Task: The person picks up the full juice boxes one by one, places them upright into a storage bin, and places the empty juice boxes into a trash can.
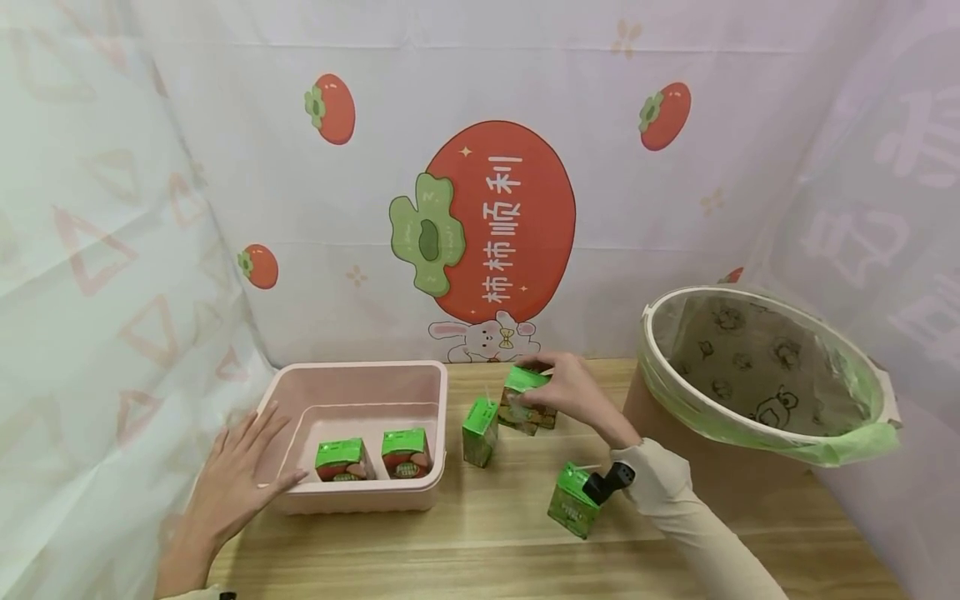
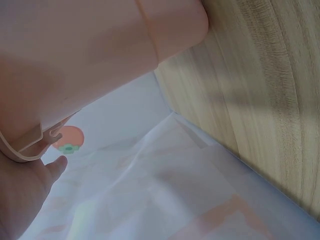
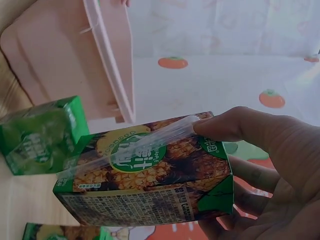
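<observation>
Reading rightward, we find the left hand (image 1: 232,479), fingers spread, at the rim of a pale-pink, rectangular plastic tub (image 1: 363,383). Right of the tub, the right hand (image 1: 570,389) pinches a green-ended, box-shaped cardboard juice carton (image 3: 145,175); we judge it light, firm yet squeezable, slightly slippery, best held across opposite sides. Its face shows pineapples beneath a slanting, clear-wrapped straw (image 3: 167,133).

A green-topped pineapple juice carton (image 3: 142,172) with wrapped straw (image 3: 161,137) is held slightly tilted, right of the pink basin (image 1: 352,502); two similar cartons (image 1: 341,460) sit inside it, three loose cartons (image 1: 480,432) to its right.
</observation>
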A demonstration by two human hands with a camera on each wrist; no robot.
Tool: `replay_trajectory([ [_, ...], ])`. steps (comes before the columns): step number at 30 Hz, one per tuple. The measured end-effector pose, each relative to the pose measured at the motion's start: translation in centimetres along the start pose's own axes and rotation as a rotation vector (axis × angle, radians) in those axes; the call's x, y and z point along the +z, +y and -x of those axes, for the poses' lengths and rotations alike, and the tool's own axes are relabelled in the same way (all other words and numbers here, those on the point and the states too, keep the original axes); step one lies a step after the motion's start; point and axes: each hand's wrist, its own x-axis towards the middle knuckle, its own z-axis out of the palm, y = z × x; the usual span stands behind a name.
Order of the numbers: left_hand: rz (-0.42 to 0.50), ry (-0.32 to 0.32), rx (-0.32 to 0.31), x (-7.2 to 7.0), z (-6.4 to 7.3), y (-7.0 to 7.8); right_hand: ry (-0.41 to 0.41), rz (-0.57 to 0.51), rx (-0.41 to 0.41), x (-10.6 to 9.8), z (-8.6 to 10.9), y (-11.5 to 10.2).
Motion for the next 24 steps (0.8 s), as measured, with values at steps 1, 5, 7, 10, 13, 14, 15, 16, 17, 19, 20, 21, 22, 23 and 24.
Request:
replay_trajectory([
  [1,0.001,0.001,0.0,0.0,0.0,0.0,-0.003,0.001,-0.004,0.2,-0.2,-0.3],
  [5,0.0,0.006,0.002,0.0,0.1,0.1,-0.024,0.01,-0.022,0.8,-1.1,-1.7],
  [7,0.0,0.007,0.0,0.0,0.1,0.1,-0.036,0.009,-0.036,1.2,-1.7,-2.4],
  [10,-0.001,0.005,-0.002,-0.1,0.1,0.2,-0.049,-0.002,-0.054,1.8,-2.5,-3.2],
  [13,-0.001,0.005,-0.003,-0.1,0.2,0.3,-0.068,-0.022,-0.082,2.5,-3.2,-3.8],
  [14,-0.002,0.005,-0.003,-0.1,0.2,0.3,-0.074,-0.029,-0.093,2.8,-3.5,-3.9],
  [15,-0.003,0.006,-0.003,-0.1,0.2,0.3,-0.081,-0.037,-0.102,3.1,-3.7,-4.1],
  [16,-0.002,0.006,-0.002,-0.1,0.3,0.3,-0.087,-0.039,-0.111,3.3,-3.9,-4.3],
  [17,-0.004,0.005,-0.002,-0.1,0.3,0.3,-0.091,-0.044,-0.119,3.5,-4.1,-4.5],
  [19,-0.005,0.003,-0.002,-0.1,0.2,0.3,-0.093,-0.045,-0.132,3.9,-4.6,-5.1],
  [20,-0.004,0.001,-0.002,-0.1,0.2,0.4,-0.096,-0.048,-0.139,4.1,-4.8,-5.3],
  [21,-0.004,0.0,-0.002,-0.1,0.2,0.4,-0.097,-0.047,-0.145,4.2,-5.1,-5.6],
  [22,-0.003,-0.002,-0.004,-0.1,0.1,0.4,-0.1,-0.047,-0.151,4.4,-5.3,-5.9],
  [23,-0.004,-0.004,-0.004,-0.1,0.1,0.4,-0.105,-0.054,-0.159,4.6,-5.6,-6.1],
  [24,-0.003,-0.005,-0.006,-0.1,0.1,0.4,-0.109,-0.052,-0.169,4.8,-5.9,-6.4],
])
